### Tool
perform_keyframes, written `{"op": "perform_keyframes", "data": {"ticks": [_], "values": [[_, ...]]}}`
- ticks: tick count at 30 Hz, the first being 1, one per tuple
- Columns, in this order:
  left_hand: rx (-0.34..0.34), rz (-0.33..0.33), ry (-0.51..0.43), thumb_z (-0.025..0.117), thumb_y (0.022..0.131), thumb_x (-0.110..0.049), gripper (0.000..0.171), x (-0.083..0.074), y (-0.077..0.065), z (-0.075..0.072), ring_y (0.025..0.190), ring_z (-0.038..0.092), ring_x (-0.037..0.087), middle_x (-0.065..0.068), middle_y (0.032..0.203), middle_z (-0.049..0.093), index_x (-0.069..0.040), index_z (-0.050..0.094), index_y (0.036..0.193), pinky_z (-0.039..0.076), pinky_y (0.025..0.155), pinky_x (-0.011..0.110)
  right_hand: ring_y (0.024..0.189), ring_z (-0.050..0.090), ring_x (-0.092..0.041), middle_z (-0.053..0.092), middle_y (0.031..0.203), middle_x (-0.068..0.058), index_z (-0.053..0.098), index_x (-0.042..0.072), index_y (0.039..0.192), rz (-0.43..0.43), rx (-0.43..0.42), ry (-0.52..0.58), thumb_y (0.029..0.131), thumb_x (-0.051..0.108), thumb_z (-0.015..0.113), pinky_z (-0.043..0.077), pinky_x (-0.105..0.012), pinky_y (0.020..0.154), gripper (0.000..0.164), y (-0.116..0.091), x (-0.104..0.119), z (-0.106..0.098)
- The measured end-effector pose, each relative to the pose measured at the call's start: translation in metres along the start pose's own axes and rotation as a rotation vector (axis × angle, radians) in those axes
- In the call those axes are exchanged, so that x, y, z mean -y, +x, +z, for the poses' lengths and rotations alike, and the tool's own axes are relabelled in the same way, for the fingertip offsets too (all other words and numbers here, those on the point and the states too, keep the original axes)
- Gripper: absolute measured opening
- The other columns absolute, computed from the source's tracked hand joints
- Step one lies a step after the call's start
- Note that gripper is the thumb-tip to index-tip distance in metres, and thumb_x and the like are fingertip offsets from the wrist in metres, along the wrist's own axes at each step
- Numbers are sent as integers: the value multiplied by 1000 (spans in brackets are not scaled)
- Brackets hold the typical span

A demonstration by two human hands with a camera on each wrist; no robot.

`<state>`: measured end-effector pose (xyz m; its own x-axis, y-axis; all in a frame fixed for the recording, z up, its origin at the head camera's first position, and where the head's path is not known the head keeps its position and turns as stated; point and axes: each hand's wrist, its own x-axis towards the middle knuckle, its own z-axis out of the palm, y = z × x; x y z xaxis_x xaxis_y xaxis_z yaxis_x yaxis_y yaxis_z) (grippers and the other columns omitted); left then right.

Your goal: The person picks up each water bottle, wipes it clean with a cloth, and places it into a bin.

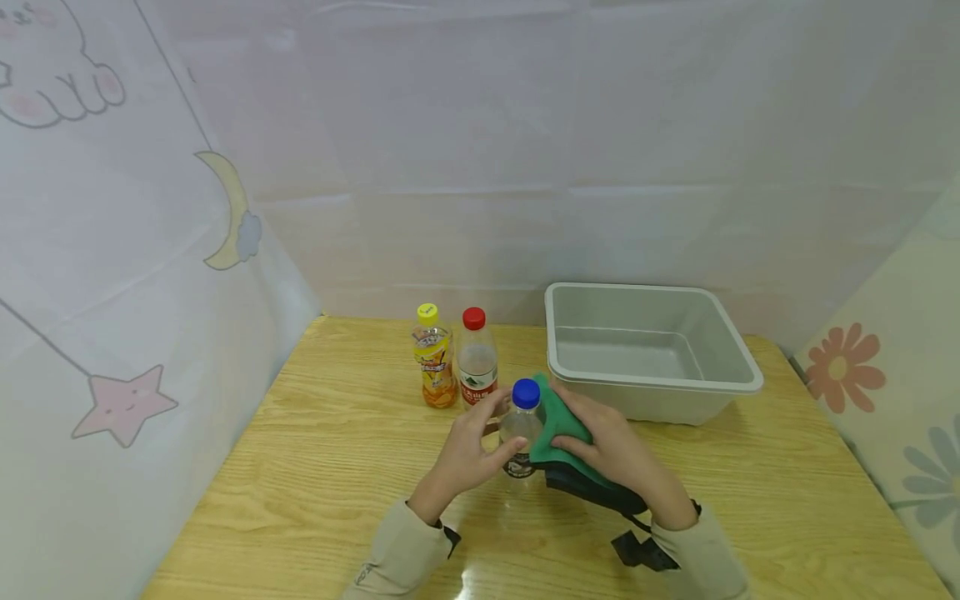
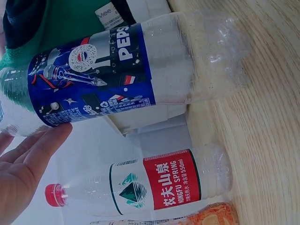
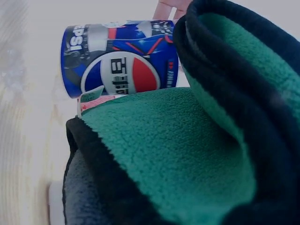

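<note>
From my station I note the left hand (image 1: 465, 454) with fingers curled round the Pepsi bottle (image 2: 122, 65) over the worktop (image 1: 337, 450), right hand (image 1: 607, 442) fingers pinching the cloth (image 1: 557, 425) beside it; excess cloth pressure against a light left hold could tip it.

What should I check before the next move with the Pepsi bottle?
1. Pepsi bottle upright: ok.
2. Blue cap on: ok.
3. Bottle resting on table: cannot tell, base contact unclear.
4. Green cloth held in right hand: ok.
5. Left hand grip firm: cannot tell; fingers are at the bottle.
6. Elbow room: probably not ok, red-capped bottle stands close beyond left hand.
</note>
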<state>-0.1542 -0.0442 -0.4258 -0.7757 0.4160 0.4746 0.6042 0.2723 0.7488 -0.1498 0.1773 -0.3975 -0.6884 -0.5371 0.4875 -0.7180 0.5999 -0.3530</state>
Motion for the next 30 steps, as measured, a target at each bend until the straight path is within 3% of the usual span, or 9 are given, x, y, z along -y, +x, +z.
{"op": "perform_keyframes", "data": {"ticks": [5,17,23,30], "values": [[-4,3,11,66,84,-15,56,0,-1,0,105,56,29,15,122,53,-3,40,133,53,76,33,90,61,-27,59,114,-19,40,-5,133,44,28,18,75,14,74,50,-40,69,70,-3,-1,4],[-57,10,24,62,86,-20,57,0,-4,6,108,54,30,12,128,49,-6,39,135,53,74,37,92,59,-25,61,110,-16,42,-8,130,133,-1,118,73,9,74,49,-37,70,67,-14,-10,27],[-102,30,33,65,85,-31,57,-1,-3,9,106,53,28,11,123,47,-9,43,132,54,69,37,89,60,-23,61,109,-17,41,-9,131,161,30,127,75,10,73,47,-31,67,67,-22,-13,40],[-122,4,14,66,83,-34,57,-3,-4,9,99,48,24,12,109,44,-7,46,130,54,70,39,89,60,-25,62,107,-18,44,-10,128,155,45,116,75,10,74,49,-36,69,64,-26,-15,50]]}}
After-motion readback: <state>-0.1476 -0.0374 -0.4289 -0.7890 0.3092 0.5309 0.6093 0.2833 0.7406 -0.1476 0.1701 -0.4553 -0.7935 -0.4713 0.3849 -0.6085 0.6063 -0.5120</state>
